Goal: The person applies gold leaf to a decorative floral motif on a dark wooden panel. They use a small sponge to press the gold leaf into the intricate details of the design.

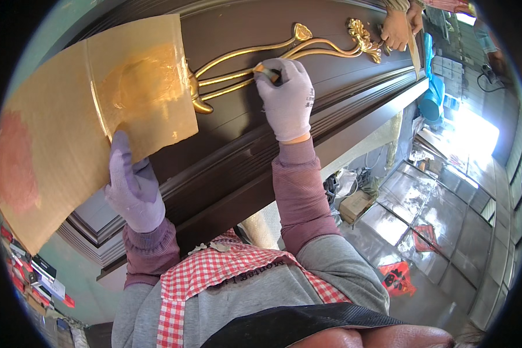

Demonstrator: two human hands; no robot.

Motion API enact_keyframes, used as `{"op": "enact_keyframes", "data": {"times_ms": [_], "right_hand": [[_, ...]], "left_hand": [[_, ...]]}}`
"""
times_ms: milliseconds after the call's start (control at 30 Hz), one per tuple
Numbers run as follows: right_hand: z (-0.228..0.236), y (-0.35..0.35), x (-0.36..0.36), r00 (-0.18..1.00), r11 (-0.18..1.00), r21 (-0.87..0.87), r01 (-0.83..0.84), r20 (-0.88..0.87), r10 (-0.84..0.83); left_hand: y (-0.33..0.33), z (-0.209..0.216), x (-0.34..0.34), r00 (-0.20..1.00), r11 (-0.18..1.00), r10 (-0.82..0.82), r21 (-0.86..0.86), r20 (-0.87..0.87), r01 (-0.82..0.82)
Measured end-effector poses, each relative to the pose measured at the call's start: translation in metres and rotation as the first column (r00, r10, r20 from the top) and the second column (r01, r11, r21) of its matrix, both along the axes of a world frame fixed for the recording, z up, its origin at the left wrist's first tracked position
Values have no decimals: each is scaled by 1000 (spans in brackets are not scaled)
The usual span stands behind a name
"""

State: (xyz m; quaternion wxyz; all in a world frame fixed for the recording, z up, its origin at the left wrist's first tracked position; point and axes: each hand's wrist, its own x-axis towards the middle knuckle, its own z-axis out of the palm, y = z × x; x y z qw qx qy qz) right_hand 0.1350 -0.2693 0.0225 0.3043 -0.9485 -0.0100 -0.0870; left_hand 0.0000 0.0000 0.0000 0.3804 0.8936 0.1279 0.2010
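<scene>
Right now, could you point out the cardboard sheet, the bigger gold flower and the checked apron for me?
Cardboard sheet (72,124): head view, on its plain brown middle.
Bigger gold flower (361,37): head view, on its petals.
Checked apron (211,269): head view, on its red-and-white cloth.

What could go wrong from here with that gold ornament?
The small pad in the right hand might slip off the gold ornament and mark the dark brown panel beside it. The big cardboard sheet, held by the left hand near its lower edge, could tip and knock the ornament. Another person's hands are near its far end, so a bump seems possible.
</scene>
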Motion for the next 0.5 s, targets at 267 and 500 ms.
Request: {"op": "enact_keyframes", "data": {"times_ms": [267, 500], "right_hand": [[-1, -1, 2, 998, 995, -83, 51, 43, -47], [-1, -1, 0, 998, 996, -84, 43, 38, -40]], "left_hand": [[0, -2, 1, 1000, 988, 29, -151, 8, -27], [-4, 5, 0, 1000, 990, -6, -143, 14, 8]]}}
